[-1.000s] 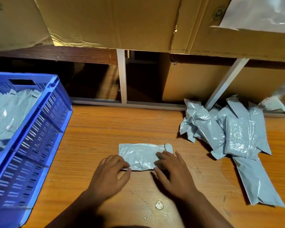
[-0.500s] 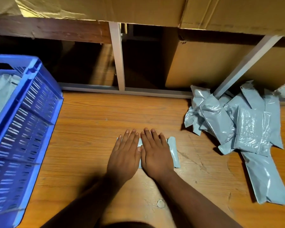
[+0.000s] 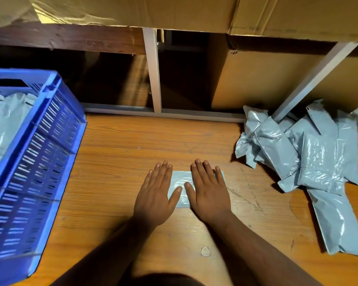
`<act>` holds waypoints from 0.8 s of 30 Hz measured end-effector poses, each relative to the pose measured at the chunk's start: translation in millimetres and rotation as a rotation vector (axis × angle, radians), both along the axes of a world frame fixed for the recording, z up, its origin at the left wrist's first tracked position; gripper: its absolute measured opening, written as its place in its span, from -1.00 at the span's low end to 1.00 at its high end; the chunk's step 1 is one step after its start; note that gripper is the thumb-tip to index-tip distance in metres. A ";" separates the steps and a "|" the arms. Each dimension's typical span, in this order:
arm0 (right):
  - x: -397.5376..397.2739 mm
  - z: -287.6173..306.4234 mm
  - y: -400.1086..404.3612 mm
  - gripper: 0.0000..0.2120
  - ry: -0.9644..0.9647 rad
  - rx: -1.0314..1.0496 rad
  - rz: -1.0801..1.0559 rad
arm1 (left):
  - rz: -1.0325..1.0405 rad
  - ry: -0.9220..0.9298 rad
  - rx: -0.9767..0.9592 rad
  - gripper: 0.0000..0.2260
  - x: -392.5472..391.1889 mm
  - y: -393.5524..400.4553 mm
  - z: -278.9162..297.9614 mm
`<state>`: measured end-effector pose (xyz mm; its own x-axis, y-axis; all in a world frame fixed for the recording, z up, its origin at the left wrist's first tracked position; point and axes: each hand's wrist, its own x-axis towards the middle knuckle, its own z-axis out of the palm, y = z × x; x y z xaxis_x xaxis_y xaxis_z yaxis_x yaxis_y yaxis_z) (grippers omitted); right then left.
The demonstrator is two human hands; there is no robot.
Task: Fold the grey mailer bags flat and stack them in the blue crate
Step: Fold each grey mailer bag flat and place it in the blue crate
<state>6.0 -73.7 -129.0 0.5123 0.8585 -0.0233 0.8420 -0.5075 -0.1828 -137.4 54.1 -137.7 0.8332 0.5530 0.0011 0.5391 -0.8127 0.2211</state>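
Observation:
A small folded grey mailer bag (image 3: 181,183) lies flat on the wooden table (image 3: 116,162) in front of me. My left hand (image 3: 156,193) presses on its left part with straight fingers, palm down. My right hand (image 3: 210,191) presses flat on its right part, covering most of it. The two thumbs nearly meet over the bag's middle. A blue slatted crate (image 3: 39,162) stands at the left with grey mailer bags (image 3: 2,124) inside. A loose pile of grey mailer bags (image 3: 310,153) lies at the right.
A white metal shelf frame (image 3: 153,71) runs along the table's back edge, with a slanted white strut (image 3: 312,79) above the pile. Cardboard boxes (image 3: 256,79) sit behind and overhead. A small pale chip (image 3: 205,251) marks the table near me.
My hands went from pinching the bag's near edge to pressing flat on the folded bag side by side. Since then they have slid apart, uncovering its middle.

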 end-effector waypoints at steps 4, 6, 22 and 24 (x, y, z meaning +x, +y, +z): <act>-0.8 -2.7 -0.5 -0.38 0.026 -0.004 -0.006 | 0.010 -0.004 0.033 -0.35 -0.1 -0.7 -5.3; -0.8 -2.7 0.9 -0.38 0.026 -0.015 -0.017 | 0.017 -0.034 0.049 -0.37 1.3 -0.9 -7.9; 2.7 -1.2 -20.9 -0.31 0.144 0.026 -0.217 | 0.094 -0.137 0.047 -0.31 -4.1 -4.2 -14.5; 2.1 -1.6 -18.7 -0.31 0.131 0.014 -0.198 | 0.078 -0.087 0.053 -0.30 -4.8 -4.1 -12.0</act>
